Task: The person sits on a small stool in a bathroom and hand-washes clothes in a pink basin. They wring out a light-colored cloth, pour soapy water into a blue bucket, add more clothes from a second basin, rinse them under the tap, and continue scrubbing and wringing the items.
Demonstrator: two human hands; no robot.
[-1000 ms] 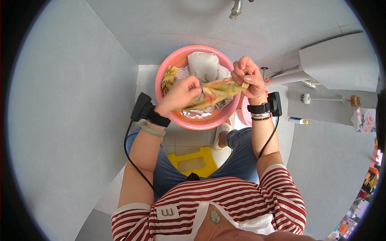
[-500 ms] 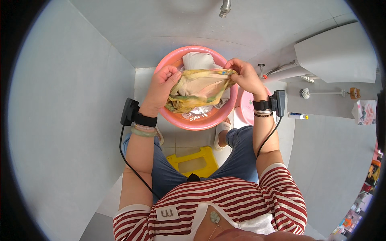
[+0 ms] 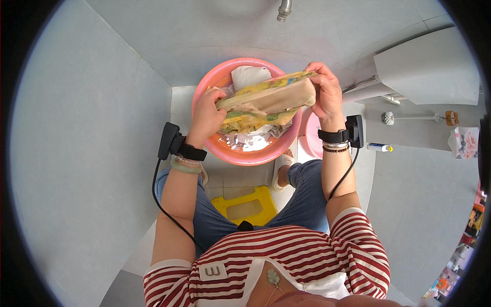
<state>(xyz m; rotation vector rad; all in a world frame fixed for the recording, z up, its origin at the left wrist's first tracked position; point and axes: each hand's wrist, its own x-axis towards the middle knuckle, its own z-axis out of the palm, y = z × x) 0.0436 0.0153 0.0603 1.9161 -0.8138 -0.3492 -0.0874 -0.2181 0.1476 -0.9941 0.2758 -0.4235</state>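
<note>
A wet-looking yellow patterned garment (image 3: 271, 100), with a pale beige inner side, is stretched between my two hands above a pink basin (image 3: 223, 153). My left hand (image 3: 207, 115) is closed on its left end, over the basin's left side. At the upper right, my right hand (image 3: 326, 91) pinches the other end, held a little higher. Under the garment, a white cloth (image 3: 249, 77) bulges at the far side of the basin, and water glints near its front rim. Part of the basin's contents is hidden by the garment.
A second pink basin (image 3: 313, 135) stands to the right. A yellow stool (image 3: 266, 204) is between my legs. On the right are a toilet brush (image 3: 388, 118), a white bottle (image 3: 377, 147) and a white wall-mounted fixture (image 3: 427, 66). A metal tap (image 3: 284, 10) juts out ahead.
My right hand has moved up and to the right, pulling the garment wider and tilting it. My left hand has lowered slightly. More of the beige inner side shows.
</note>
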